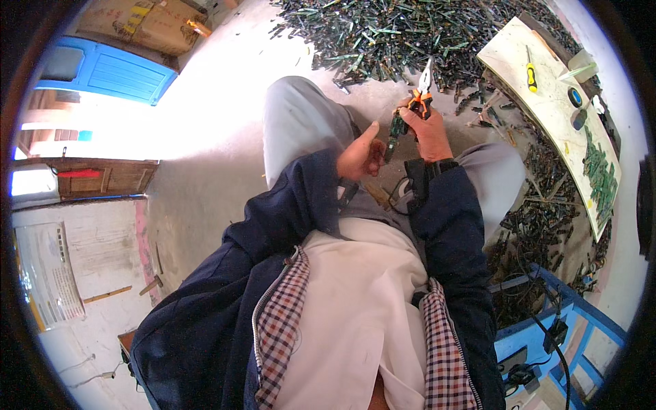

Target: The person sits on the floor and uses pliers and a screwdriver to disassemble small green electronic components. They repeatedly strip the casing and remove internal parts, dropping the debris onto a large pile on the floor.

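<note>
My right hand [429, 133] is closed around pliers [424, 83] with orange and black handles, their metal jaws pointing away from me. The same hand also grips a narrow dark green strip [395, 130], like a small circuit board, which slants down toward my left hand. Just left of the strip's lower end is my left hand [361, 156], its thumb raised apart from the loosely curled fingers. No object shows between them, though the fingertips are slightly blurred. Both hands are above my lap, between my bent knees.
A large heap of dark strips [389, 34] spreads over the floor ahead. At right, a pale board [547, 102] carries a yellow screwdriver [531, 76], a roll of tape [575, 97] and a pile of green strips [599, 179]. A blue frame [588, 321] with cables stands lower right.
</note>
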`<control>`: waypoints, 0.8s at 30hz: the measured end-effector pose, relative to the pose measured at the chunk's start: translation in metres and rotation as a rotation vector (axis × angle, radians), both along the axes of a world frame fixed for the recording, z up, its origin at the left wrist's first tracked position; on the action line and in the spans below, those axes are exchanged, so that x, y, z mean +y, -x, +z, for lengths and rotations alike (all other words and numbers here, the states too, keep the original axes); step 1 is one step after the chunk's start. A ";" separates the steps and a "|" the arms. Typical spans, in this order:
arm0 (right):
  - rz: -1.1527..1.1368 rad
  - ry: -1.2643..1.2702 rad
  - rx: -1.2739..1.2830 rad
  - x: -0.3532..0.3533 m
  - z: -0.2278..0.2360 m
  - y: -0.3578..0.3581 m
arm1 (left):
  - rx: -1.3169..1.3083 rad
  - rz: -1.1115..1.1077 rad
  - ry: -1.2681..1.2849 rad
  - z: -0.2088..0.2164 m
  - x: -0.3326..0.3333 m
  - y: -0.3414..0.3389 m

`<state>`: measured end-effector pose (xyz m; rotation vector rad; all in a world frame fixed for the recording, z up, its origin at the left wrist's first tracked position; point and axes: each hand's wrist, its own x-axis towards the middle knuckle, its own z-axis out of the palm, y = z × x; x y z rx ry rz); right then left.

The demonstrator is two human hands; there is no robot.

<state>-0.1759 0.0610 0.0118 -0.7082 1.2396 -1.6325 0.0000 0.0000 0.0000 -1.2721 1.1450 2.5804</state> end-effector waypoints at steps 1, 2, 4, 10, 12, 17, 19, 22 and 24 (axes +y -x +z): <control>-0.017 0.010 -0.008 0.000 0.001 0.002 | -0.013 -0.014 0.025 -0.004 -0.001 -0.002; -0.034 0.020 -0.016 0.001 0.002 0.004 | -0.027 -0.027 0.050 -0.007 -0.002 -0.003; 0.032 -0.037 0.000 0.005 0.012 -0.001 | -0.018 -0.041 0.068 -0.001 0.000 -0.013; 0.186 -0.142 0.319 0.005 -0.010 0.006 | 0.049 -0.096 0.085 0.018 0.009 -0.001; 0.286 -0.201 0.339 0.004 -0.006 0.001 | 0.064 -0.133 0.136 0.018 0.011 0.001; 0.385 -0.094 0.294 0.002 -0.006 -0.006 | 0.107 -0.142 0.135 0.003 0.010 -0.004; 0.402 -0.044 0.170 -0.002 -0.017 -0.006 | 0.098 -0.137 0.156 0.019 0.014 0.000; 0.390 -0.131 0.172 -0.001 -0.019 -0.006 | 0.073 -0.083 0.174 0.036 0.021 0.004; 0.332 -0.207 0.217 -0.002 -0.017 -0.009 | 0.036 0.016 0.176 0.037 0.022 0.007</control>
